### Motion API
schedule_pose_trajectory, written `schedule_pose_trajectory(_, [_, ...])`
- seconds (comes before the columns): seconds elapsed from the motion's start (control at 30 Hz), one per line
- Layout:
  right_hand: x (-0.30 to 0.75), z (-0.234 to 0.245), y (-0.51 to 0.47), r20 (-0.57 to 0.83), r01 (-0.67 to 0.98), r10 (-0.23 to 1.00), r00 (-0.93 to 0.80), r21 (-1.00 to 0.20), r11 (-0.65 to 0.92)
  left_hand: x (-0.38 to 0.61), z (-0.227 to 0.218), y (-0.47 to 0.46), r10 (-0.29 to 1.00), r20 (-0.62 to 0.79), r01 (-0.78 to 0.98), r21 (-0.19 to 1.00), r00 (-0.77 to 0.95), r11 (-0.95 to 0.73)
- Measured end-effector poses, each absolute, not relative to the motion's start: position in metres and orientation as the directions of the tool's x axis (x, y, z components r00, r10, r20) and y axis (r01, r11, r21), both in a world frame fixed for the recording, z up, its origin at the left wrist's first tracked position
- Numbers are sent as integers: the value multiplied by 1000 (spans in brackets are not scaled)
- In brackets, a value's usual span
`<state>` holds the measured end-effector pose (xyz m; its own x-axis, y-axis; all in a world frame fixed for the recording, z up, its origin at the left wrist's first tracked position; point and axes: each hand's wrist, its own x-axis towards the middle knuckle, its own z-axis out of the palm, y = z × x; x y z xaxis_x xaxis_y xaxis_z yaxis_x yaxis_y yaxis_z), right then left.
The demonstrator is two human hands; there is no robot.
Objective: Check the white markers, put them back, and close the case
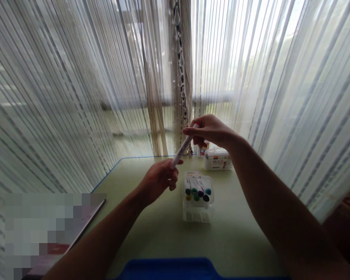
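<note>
A slim white marker (181,151) slants upward to the right between my two hands, held above the desk. My left hand (160,178) pinches its lower end, and my right hand (208,130) grips the upper end, where a bit of pink shows. Below and slightly right of the marker stands a clear plastic case (197,216). Several white markers (198,186) lie in its upper part, their green, teal, purple, yellow and dark ends facing me.
A white box with printed labels (218,160) sits at the back right, partly behind my right forearm. The pale green desk (151,241) has a blue raised front edge (169,268). String curtains (119,77) hang behind it. At left lies a blurred-out flat object (46,233).
</note>
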<state>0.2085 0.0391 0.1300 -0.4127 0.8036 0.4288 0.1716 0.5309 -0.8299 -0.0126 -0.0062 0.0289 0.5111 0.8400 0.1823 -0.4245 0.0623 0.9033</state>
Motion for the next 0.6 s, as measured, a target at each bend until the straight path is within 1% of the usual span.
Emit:
schedule_pose_trajectory(0.07, [206,130,38,413,223,819,-399,-822,523,-13,28,-4,842,195,-405,914,502,29])
schedule_pose_trajectory(0.13, [203,131,37,420,238,815,-399,-811,534,-13,26,-2,844,191,-385,923,501,19])
schedule_pose_trajectory(0.27, [203,131,39,460,145,751,-473,-801,581,-15,26,1,848,188,-390,920,496,24])
schedule_pose_trajectory(0.33, [206,131,39,456,85,724,-518,-814,574,-15,27,2,848,205,-416,909,488,20])
schedule_pose_trajectory(0.4, [210,132,38,441,67,710,-549,-823,564,-15,27,3,847,223,-445,895,482,18])
schedule_pose_trajectory(0.47, [215,133,36,434,101,704,-563,-809,579,-15,27,4,850,227,-456,890,476,17])
schedule_pose_trajectory(0.6, [221,136,31,423,253,709,-564,-728,637,-14,24,6,862,222,-455,891,455,10])
